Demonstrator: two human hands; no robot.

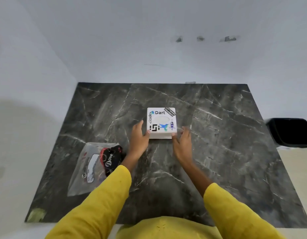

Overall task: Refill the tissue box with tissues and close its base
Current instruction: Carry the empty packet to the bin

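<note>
A white square tissue box with stickers and an oval slot on top stands upright in the middle of the dark marble slab. My left hand rests against the box's near left corner, thumb touching it, fingers spread. My right hand is at the near right corner, thumb tip touching the box's lower edge, fingers apart. Neither hand has closed around the box. A clear plastic packet with a dark and red printed pack inside lies to the left, partly behind my left sleeve.
The slab lies in a corner of white walls. A black bin sits off the slab's right edge. A pale greenish scrap lies at the slab's near left corner. My yellow sleeves fill the bottom of the view.
</note>
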